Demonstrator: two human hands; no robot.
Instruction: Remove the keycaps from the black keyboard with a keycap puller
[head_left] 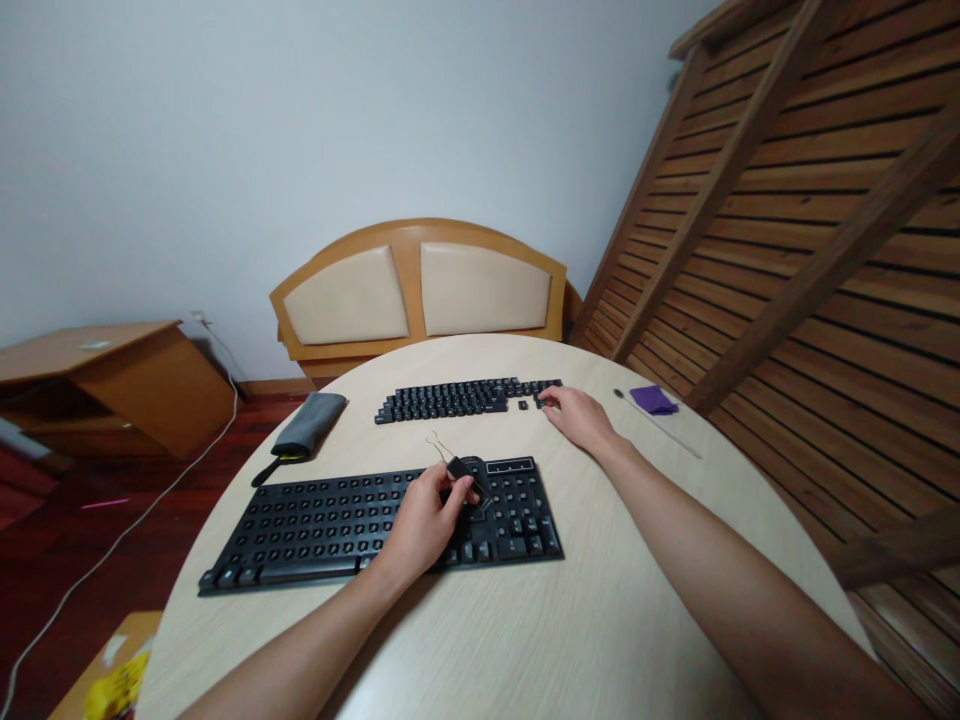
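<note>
My left hand (426, 512) is closed on a keycap puller (459, 470) with a black handle and two thin wire loops pointing up and away. It hovers over or rests on a black keyboard (315, 515), whose left and middle sections show bare switches; several caps remain along its bottom row and lower right. Farther back, removed black keycaps (450, 398) lie in tidy rows. My right hand (576, 412) reaches to the right end of these rows, its fingertips pinched at the caps there. Whether a cap is between them is hard to see. One loose keycap (523, 405) sits just left of it.
On the round pale table (615, 600) lie a grey pouch (309, 425) at left, and a thin brush-like stick (660, 425) beside a purple cloth (654, 400) at right. A wooden slatted frame (810, 250) leans close on the right. A headboard (416, 245) stands behind.
</note>
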